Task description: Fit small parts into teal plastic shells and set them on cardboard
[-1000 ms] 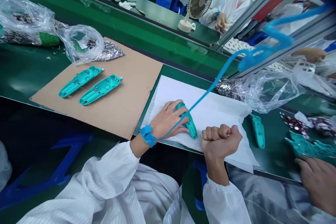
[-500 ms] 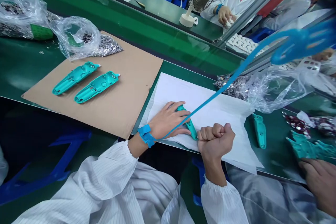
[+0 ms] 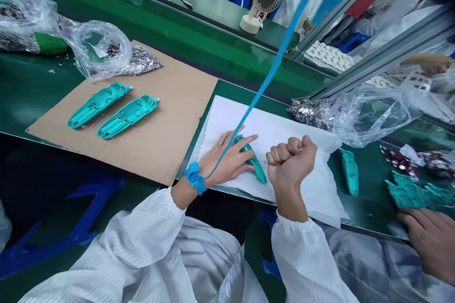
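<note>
My left hand (image 3: 229, 158), with a blue wrist strap (image 3: 195, 178), lies over a teal plastic shell (image 3: 256, 166) on the white sheet (image 3: 227, 113). Its fingers are spread, and they hide part of the shell; whether they touch it I cannot tell. Just right of the shell, my right hand (image 3: 291, 163) is raised in a fist, palm side up. A tiny tip shows by its curled fingers, but what they hold is hidden.
Two teal shells (image 3: 128, 116) lie on brown cardboard (image 3: 170, 137) at left, near plastic bags of parts (image 3: 142, 60). Another shell (image 3: 350, 172) lies right of the sheet. A co-worker's hand (image 3: 428, 236) is at far right. A blue coiled cord (image 3: 270, 73) crosses the view.
My left hand's fingers have spread and loosened around the shell. My right fist has lifted away from the shell's lower end. The blue cord has swung left.
</note>
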Tool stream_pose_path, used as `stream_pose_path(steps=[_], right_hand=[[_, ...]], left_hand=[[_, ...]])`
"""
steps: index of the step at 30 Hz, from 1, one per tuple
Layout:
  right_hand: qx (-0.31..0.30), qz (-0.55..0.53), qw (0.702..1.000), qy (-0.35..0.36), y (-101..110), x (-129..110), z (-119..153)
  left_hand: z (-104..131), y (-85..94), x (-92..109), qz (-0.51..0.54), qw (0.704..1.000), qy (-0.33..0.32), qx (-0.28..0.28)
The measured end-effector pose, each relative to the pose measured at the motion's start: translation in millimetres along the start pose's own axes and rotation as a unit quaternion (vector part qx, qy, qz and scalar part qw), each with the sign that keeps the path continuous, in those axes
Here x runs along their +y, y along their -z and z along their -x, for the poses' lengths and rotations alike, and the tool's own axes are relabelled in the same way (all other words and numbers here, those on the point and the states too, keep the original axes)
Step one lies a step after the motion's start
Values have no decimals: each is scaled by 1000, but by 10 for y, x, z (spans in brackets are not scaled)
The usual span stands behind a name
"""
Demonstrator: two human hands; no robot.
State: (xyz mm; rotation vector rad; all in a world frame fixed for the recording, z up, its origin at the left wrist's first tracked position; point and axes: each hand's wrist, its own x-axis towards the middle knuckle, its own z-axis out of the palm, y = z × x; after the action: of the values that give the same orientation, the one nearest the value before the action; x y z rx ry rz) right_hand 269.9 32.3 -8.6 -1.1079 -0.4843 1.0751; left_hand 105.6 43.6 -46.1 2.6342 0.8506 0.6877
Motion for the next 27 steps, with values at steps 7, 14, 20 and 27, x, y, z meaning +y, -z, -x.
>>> stream_pose_path(steps=[7, 14, 20, 27], right_hand=[[-7, 3, 999, -32, -78, 68, -46], [-23, 19, 999, -35, -116, 115, -5], [-51, 49, 997, -21, -139, 139, 6], [-156, 408, 897, 69, 172, -241, 208]], left_hand=[[-14, 12, -14, 43, 999, 17, -24], [-18, 19, -22, 64, 998, 23, -15], [6, 7, -29, 49, 999, 19, 8], [28, 22, -18, 22, 998, -4, 57]])
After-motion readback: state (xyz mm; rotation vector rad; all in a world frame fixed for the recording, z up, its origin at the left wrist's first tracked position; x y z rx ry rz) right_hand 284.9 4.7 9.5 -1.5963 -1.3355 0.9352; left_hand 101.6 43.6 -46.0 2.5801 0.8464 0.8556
